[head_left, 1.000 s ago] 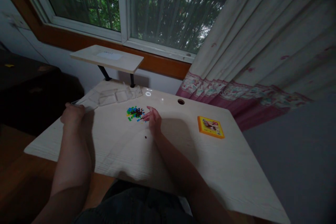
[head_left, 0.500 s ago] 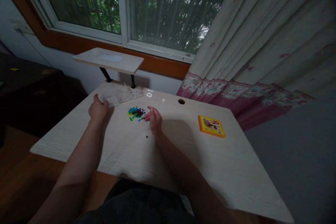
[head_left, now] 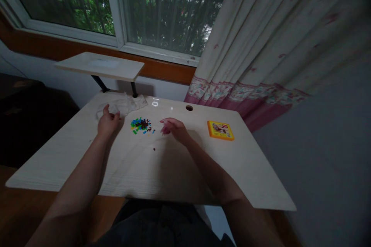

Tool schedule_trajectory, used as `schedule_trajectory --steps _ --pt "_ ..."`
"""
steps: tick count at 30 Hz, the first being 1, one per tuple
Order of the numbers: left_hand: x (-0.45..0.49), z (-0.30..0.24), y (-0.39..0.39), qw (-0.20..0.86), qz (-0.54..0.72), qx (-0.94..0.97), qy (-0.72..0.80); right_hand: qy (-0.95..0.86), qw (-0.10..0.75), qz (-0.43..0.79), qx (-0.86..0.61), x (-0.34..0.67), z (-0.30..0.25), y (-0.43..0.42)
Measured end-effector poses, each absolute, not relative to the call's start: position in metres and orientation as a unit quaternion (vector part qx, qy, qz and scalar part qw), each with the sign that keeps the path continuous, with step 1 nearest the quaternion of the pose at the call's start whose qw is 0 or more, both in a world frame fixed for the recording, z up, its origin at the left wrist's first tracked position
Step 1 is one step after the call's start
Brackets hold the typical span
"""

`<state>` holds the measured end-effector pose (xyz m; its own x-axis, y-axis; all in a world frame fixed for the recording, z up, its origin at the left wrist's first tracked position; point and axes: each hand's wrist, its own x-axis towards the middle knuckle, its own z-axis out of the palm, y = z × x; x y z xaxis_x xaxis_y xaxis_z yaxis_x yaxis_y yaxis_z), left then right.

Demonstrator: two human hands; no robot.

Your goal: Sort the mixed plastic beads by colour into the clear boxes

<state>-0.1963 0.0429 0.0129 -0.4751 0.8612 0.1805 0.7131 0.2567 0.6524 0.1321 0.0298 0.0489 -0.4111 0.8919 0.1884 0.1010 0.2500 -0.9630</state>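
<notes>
A small heap of blue, green, yellow and dark brown building bricks point(head_left: 140, 124) lies on the white table point(head_left: 130, 170). My right hand point(head_left: 175, 129) hovers just right of the heap, fingers loosely apart and pointing left; nothing shows plainly in it. To the heap's left, my left hand point(head_left: 108, 122) is at the crumpled clear plastic bags point(head_left: 127, 105), thumb and forefinger apart. Whether it touches the plastic I cannot tell, and its other fingers are hidden. One dark brown piece point(head_left: 154, 149) lies alone nearer to me.
A flat yellow-orange box point(head_left: 220, 130) with a printed picture lies on the right of the table. A raised shelf point(head_left: 100, 65) on black legs stands at the back left. Near the back edge is a round cable hole point(head_left: 189, 108). A curtain point(head_left: 232, 73) hangs behind.
My view has turned a little to the right. My right hand has drawn away from the bricks, to the right. My left hand is slightly further right over the bags, whose left end now shows.
</notes>
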Motion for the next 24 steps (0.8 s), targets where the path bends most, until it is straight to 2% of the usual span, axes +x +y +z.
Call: schedule_trajectory --steps 4,8,11,15,18,21,24 --pt "-0.195 0.008 0.044 0.060 0.332 0.524 0.782 -0.797 0.296 0.321 -0.416 0.191 0.047 0.014" --pt "-0.192 0.011 0.040 0.018 0.331 0.529 0.781 -0.793 0.306 0.127 -0.511 0.266 0.045 0.021" --pt "-0.186 0.018 0.034 -0.005 0.356 0.539 0.763 -0.792 0.214 0.007 -0.571 0.329 0.045 0.034" --pt "-0.170 0.025 0.026 0.002 0.394 0.591 0.704 -0.766 0.036 0.013 -0.642 0.398 0.041 0.053" --pt "-0.156 0.023 0.022 0.021 0.387 0.642 0.661 -0.763 -0.049 0.064 -0.641 0.428 0.036 0.068" --pt "-0.144 0.017 0.019 0.056 0.356 0.693 0.624 -0.787 -0.059 0.093 -0.607 0.440 0.033 0.082" --pt "-0.136 0.014 0.018 0.069 0.340 0.737 0.580 -0.785 -0.040 0.072 -0.614 0.430 0.034 0.086"
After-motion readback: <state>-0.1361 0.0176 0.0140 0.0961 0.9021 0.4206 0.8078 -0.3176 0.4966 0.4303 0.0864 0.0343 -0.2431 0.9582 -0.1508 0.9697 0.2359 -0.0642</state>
